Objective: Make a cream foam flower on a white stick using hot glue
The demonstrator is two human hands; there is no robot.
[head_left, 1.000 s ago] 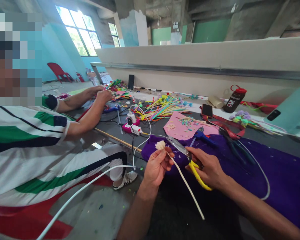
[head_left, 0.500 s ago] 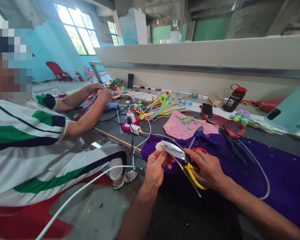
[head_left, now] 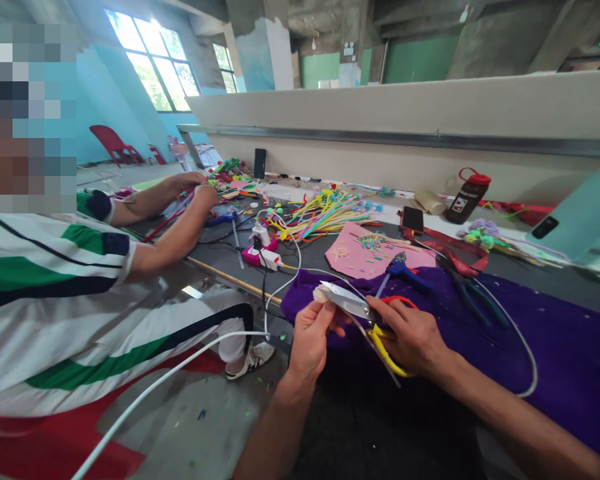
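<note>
My left hand (head_left: pixel 310 343) is closed, pinching a small cream fluffy pipe-cleaner piece (head_left: pixel 321 294) between thumb and fingers. A thin pale stem (head_left: pixel 391 373) runs from it down to the right, below the scissors. In my right hand (head_left: pixel 420 337) is a pair of scissors (head_left: pixel 350 303) with yellow and red handles. Their blades point left and lie against the cream piece, close to my left fingertips. Both hands are above a purple cloth (head_left: pixel 540 340). A blue glue gun (head_left: pixel 405 273) lies just beyond my right hand.
Pink sheet (head_left: pixel 340 257) bears small cut bits. Behind are colourful pipe-cleaner stems (head_left: pixel 325 213), a power strip (head_left: pixel 255 256), a phone (head_left: pixel 413 220), pliers (head_left: pixel 475 300) and a dark bottle (head_left: pixel 467 199). White cable (head_left: pixel 180 353) crosses at left, where a co-worker (head_left: pixel 55 267) sits.
The scissor blades have drawn closer together at the cream piece. My hands stay almost in place. The co-worker's hands have shifted slightly.
</note>
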